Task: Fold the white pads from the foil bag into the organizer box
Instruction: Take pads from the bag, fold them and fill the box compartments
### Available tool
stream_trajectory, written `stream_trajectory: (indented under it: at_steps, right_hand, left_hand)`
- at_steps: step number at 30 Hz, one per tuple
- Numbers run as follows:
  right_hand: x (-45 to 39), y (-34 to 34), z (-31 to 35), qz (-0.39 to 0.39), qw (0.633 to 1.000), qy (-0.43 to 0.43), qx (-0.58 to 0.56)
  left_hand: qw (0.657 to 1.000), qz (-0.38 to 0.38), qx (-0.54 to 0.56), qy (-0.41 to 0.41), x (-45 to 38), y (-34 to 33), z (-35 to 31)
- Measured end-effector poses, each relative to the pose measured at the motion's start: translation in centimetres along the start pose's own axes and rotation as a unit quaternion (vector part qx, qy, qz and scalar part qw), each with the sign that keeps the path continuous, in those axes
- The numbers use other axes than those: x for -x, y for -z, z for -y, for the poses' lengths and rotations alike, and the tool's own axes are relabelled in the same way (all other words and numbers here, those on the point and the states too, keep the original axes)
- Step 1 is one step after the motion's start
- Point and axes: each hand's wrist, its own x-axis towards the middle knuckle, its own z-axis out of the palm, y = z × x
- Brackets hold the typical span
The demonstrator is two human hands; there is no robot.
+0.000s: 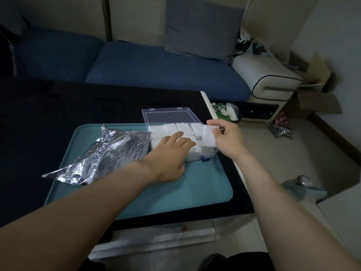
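Head view: right hand (224,136) pinches white pad (209,136) at box (175,137) right edge; left hand (172,151) flat on packed pads, nearer centre.

We are seeing one crumpled silver foil bag (101,153), one clear plastic organizer box (172,116), one teal rectangular tray (175,188), and two bare hands; the white pads are too crowded for counting.

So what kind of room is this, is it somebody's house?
Most likely a living room in a home. There is a blue sofa with a grey cushion behind the dark low table, and open cardboard boxes sit on the floor at the right.
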Motion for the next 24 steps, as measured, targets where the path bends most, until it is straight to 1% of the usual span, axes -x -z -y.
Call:
stream_trajectory:
  at_steps: [4, 6, 9, 12, 14, 16, 18, 19, 20, 22, 24]
  right_hand:
    - [-0.4, -1.5, -0.2, 0.042, 0.993, -0.029, 0.102]
    - [-0.4, -2.0, -0.2, 0.057, 0.986, -0.043, 0.149]
    - [-0.3, -2.4, 0.3, 0.078, 0.972, -0.062, 0.215]
    - [0.0, -2.4, 1.1, 0.102, 0.948, -0.072, 0.291]
    - [0.0, -2.7, 1.3, 0.096, 0.939, -0.069, 0.322]
    - [-0.2, -3.2, 1.2, 0.06, 0.943, -0.051, 0.322]
    - [-0.3, -3.2, 1.1, -0.003, 0.957, -0.013, 0.289]
    - [-0.4, -3.0, 1.2, -0.024, 0.963, 0.006, 0.27]
    - [-0.5, -2.5, 1.3, -0.03, 0.967, 0.013, 0.252]
    - [-0.7, -1.2, 1.3, 0.004, 0.972, -0.008, 0.233]
    - [-0.6, 0.2, 1.1, 0.058, 0.965, -0.024, 0.256]
  left_hand:
    - [0.999, 0.027, -0.021, 0.005, 0.0, -0.4, 0.1]
    - [0.999, 0.027, -0.023, -0.002, -0.1, -0.6, 0.0]
    - [0.999, 0.02, -0.03, -0.007, 0.0, -0.7, 0.0]
    - [0.999, 0.022, -0.035, -0.007, 0.1, -0.9, 0.0]
    - [0.999, 0.024, -0.032, -0.004, 0.1, -0.9, 0.0]
    - [0.999, 0.027, -0.029, -0.002, 0.1, -0.9, 0.0]
    - [0.999, 0.027, -0.023, -0.001, 0.1, -0.9, 0.1]
    - [0.999, 0.026, -0.02, -0.002, 0.1, -0.8, 0.1]
    - [1.0, 0.022, -0.016, -0.003, 0.1, -0.7, 0.2]
    - [1.0, 0.006, -0.007, -0.007, 0.3, -0.3, 0.4]
    - [1.0, -0.016, 0.006, -0.01, 0.6, 0.2, 0.8]
